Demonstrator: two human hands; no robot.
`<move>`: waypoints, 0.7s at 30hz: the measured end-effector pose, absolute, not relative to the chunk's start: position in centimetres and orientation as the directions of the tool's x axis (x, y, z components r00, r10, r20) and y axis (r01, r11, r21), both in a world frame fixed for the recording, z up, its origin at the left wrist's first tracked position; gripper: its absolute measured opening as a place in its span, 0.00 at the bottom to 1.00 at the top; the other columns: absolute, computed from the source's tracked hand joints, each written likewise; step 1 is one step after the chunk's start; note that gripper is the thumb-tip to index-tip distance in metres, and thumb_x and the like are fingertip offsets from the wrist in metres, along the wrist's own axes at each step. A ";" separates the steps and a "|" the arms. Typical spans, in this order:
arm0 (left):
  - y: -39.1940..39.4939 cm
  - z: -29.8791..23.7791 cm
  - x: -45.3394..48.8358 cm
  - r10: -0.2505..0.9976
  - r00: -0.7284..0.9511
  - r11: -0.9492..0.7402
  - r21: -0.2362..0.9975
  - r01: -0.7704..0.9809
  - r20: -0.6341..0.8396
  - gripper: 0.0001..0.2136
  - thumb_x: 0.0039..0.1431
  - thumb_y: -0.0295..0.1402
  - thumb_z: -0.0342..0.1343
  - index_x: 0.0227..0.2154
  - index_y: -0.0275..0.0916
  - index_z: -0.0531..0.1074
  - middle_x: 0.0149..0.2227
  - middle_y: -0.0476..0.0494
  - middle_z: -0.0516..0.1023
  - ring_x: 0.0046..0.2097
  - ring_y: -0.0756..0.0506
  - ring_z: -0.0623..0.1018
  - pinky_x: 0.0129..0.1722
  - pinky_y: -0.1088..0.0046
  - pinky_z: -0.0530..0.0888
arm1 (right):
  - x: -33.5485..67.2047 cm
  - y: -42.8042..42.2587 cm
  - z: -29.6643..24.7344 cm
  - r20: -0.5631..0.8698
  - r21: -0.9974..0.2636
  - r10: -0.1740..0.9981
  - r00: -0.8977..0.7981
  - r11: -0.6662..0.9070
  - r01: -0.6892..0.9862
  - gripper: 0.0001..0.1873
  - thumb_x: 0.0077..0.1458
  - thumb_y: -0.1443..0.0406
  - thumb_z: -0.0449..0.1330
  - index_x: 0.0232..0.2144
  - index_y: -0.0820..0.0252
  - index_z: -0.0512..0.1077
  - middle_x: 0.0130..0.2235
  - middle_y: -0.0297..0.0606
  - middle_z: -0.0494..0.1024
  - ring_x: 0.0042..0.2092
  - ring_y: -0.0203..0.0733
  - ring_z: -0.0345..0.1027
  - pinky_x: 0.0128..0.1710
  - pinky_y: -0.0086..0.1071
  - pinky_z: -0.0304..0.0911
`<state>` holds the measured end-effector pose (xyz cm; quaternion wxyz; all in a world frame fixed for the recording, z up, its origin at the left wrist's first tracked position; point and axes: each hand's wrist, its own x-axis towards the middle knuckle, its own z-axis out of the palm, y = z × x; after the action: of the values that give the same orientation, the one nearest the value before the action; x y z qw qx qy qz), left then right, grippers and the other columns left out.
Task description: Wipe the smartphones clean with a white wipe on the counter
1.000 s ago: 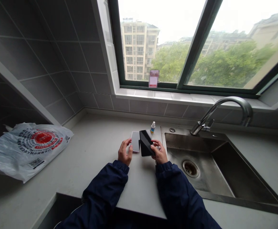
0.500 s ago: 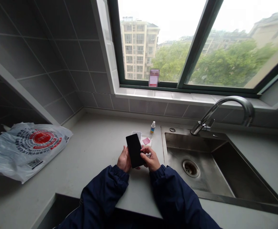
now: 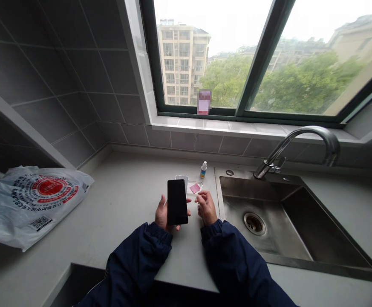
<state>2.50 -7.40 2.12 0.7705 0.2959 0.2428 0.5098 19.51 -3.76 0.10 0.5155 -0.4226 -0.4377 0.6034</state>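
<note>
My left hand grips a black phone, screen up and dark, above the grey counter. To the phone's right, my right hand hovers with its fingers loosely curled, holding nothing that I can see. Behind the phone lies a pale flat sheet, mostly hidden. A small pink packet rests on a clear wrapper just beyond my right hand. A little dropper bottle with a blue label stands further back.
A steel sink with a curved tap lies to the right. A white plastic bag with a red round print sits far left. Grey tiled wall and a window sill run along the back.
The phone passed from my right hand into my left hand and moved left, off the pale sheet. My right hand let go and now hovers beside it. The pink packet came into sight.
</note>
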 end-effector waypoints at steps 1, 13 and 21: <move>-7.4 2.1 2.5 0.921 0.384 0.319 0.692 -0.648 -0.064 0.41 0.57 0.63 0.30 0.57 0.34 0.62 0.59 0.24 0.65 0.42 0.33 0.78 0.12 0.72 0.72 | 19.7 -3.5 0.1 -0.068 -0.960 0.994 -0.084 -0.088 -0.265 0.19 0.52 0.51 0.60 0.40 0.54 0.62 0.30 0.26 0.66 0.17 0.25 0.47 0.13 0.20 0.41; -7.1 0.9 3.3 0.844 0.532 0.443 0.655 -0.612 -0.073 0.38 0.60 0.59 0.34 0.58 0.32 0.63 0.58 0.22 0.66 0.42 0.33 0.78 0.14 0.72 0.73 | 21.2 -2.5 0.6 -0.166 -0.899 0.986 -0.025 -0.162 -0.407 0.21 0.41 0.61 0.53 0.41 0.54 0.66 0.31 0.32 0.68 0.23 0.34 0.60 0.18 0.26 0.57; -6.8 0.7 3.3 0.748 0.657 0.552 0.635 -0.540 -0.092 0.43 0.60 0.59 0.29 0.59 0.23 0.61 0.37 0.23 0.78 0.28 0.42 0.78 0.15 0.74 0.71 | 21.5 -1.8 0.0 -0.171 -0.886 0.985 0.020 -0.145 -0.440 0.23 0.33 0.66 0.54 0.38 0.57 0.69 0.30 0.34 0.70 0.26 0.36 0.63 0.22 0.28 0.60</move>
<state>3.30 -6.76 0.74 0.8625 0.2907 0.1791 0.3735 21.52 -1.78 -0.02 0.5713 -0.4285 -0.3179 0.6236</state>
